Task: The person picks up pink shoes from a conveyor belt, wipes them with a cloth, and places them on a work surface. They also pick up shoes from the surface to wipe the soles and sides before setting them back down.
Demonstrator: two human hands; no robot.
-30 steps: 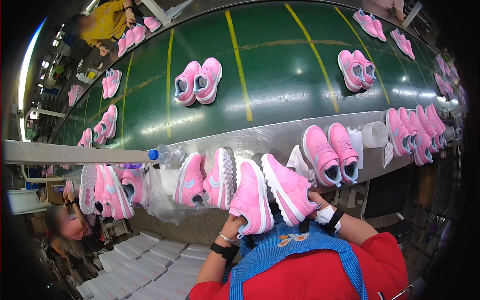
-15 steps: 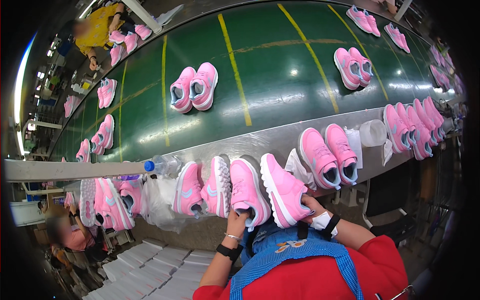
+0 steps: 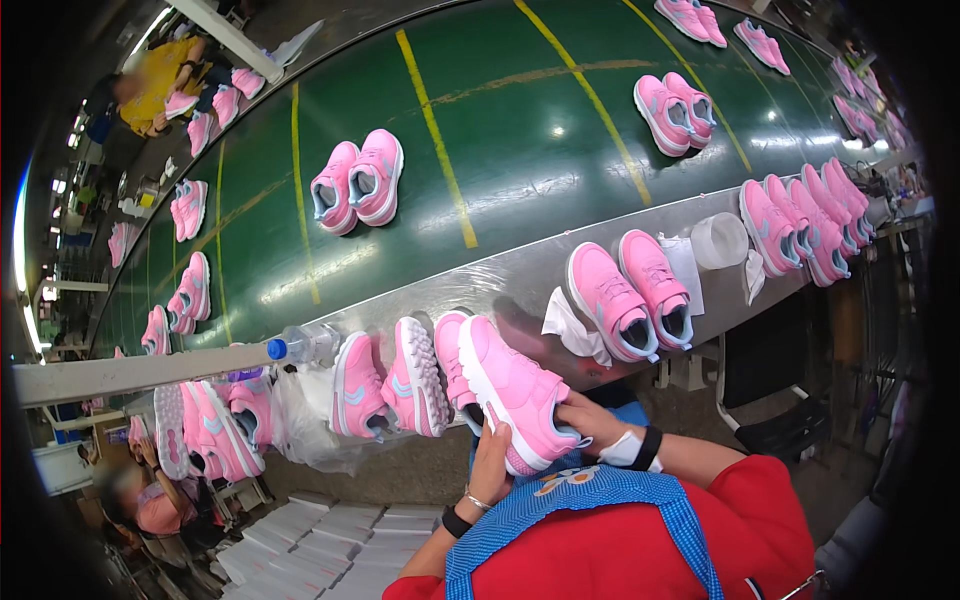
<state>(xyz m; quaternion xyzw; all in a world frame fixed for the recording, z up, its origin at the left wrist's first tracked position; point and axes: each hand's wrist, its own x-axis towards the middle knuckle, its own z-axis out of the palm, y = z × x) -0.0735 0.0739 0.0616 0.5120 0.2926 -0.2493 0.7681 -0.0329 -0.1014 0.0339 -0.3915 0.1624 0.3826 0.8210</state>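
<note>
Holding a pink shoe (image 3: 515,390) low at centre, both hands closed on it: left hand (image 3: 490,465) wraps the heel end from 7 o'clock, right hand (image 3: 590,420) grips the side from 4 o'clock, fingers curled over the upper. Shoe is tilted, toe up toward 11 o'clock, sole side facing left. Second shoe (image 3: 452,362) sits just behind it, touching or nearly so; cannot tell which. Left wrist has a dark band and a thin bracelet, right wrist a white wrap and dark band. Red sleeves and blue checked apron (image 3: 590,520) at the bottom edge.

At 9 o'clock of the held shoe, a pair on edge (image 3: 390,385) leans on the grey tabletop (image 3: 520,280), soles showing. Further toward 9, a clear plastic bag (image 3: 305,425), then a bottle with a blue cap (image 3: 300,345) lying on its side. At 2 o'clock, an upright pair (image 3: 630,300) stands on the tabletop with white paper (image 3: 570,330) beside it at 9 o'clock. White tape roll (image 3: 720,240) past that pair at 2 o'clock. Row of pink shoes (image 3: 800,220) packed close at the right end.

Green belt (image 3: 500,150) with yellow lines runs behind the tabletop, carrying one pair (image 3: 357,182) at 11 o'clock and another pair (image 3: 675,108) at 1 o'clock, well apart. Person in yellow (image 3: 165,80) at far upper left, another person (image 3: 150,500) at lower left. White stacked sheets (image 3: 320,540) at 7 o'clock on the floor side.
</note>
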